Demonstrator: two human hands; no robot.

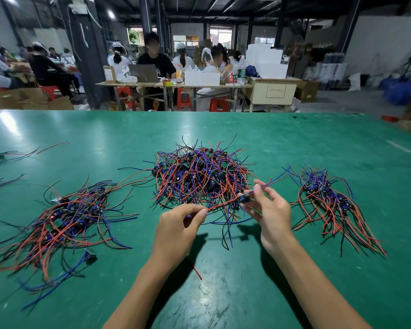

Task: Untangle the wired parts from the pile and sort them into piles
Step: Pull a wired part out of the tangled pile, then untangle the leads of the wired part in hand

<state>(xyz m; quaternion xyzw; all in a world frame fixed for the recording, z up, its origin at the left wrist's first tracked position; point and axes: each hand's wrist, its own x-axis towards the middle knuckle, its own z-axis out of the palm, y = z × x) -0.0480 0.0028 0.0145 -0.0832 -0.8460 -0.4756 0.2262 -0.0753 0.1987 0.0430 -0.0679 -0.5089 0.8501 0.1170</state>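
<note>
A tangled pile (199,176) of small boards with red, blue and black wires lies in the middle of the green table (294,138). A sorted pile (67,222) spreads out at the left, and a second sorted pile (328,200) lies at the right. My left hand (178,224) pinches a red wire (220,204) just in front of the tangle. My right hand (268,207) pinches one wired part (244,199) by its small dark body and its blue wire. The red wire runs taut between both hands.
A few loose wires (12,155) lie at the table's far left edge. Beyond the far edge, several people sit at worktables (176,85) with boxes, bottles and a laptop. Cardboard boxes (22,98) stand on the floor at the left.
</note>
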